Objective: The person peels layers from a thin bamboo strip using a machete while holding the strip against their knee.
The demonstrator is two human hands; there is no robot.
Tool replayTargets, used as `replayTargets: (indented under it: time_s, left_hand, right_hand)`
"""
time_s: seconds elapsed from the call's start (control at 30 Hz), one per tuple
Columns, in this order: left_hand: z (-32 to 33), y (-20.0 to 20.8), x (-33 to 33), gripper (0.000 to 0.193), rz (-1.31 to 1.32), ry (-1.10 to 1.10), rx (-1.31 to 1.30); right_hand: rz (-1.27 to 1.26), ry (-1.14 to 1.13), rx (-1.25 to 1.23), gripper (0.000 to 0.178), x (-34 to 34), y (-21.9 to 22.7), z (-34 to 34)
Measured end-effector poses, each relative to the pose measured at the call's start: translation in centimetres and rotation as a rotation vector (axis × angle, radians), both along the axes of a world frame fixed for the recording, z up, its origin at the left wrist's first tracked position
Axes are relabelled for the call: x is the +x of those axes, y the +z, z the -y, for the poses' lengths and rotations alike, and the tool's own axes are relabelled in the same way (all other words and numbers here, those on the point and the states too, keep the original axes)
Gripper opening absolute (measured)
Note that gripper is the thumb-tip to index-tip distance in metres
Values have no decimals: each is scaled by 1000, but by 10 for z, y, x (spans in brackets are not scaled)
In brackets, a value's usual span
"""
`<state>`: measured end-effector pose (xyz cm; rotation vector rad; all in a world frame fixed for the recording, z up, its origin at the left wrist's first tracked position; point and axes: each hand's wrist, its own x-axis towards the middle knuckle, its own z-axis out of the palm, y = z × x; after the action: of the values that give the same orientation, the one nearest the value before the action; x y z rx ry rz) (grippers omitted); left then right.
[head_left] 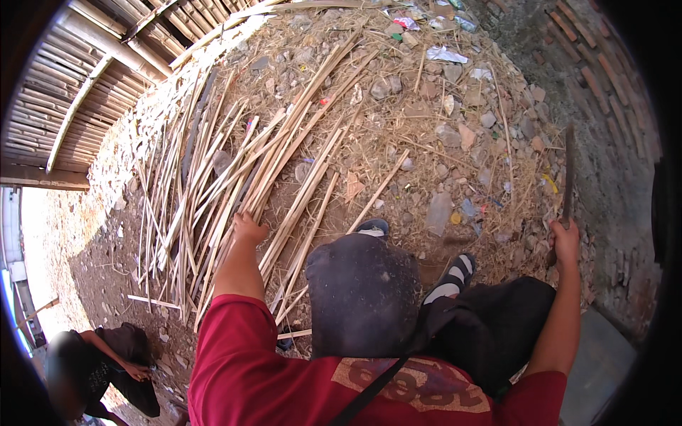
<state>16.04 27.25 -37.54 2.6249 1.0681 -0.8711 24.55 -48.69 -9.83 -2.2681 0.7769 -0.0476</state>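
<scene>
My left hand (249,228) reaches down onto a pile of long, pale split bamboo strips (206,213). Its thumb stands apart from the fingers, and the fingertips lie at the strips, partly out of sight. Over on the right, my right hand (565,241) is closed around the handle of a machete (570,167). The long dark blade points away from me, upright beside the wall. More bamboo strips (302,192) lie slantwise between my left hand and my knee.
Stones, straw and litter cover the ground (426,121) ahead. A rough brick wall (611,113) runs along the right. A bamboo slat structure (78,92) stands at the far left. Another person (106,369) sits low at the near left. A clear plastic bottle (439,213) lies before my foot.
</scene>
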Motion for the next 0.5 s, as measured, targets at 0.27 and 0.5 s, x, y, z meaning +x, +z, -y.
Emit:
replayTargets:
  time_s: [0.27, 0.5]
  left_hand:
    - [17, -10, -31, 58, 116, 3, 25]
    - [19, -7, -29, 48, 12, -73, 81]
  right_hand:
    - [35, 101, -22, 28, 3, -4, -7]
    - [46, 94, -39, 27, -1, 0, -13]
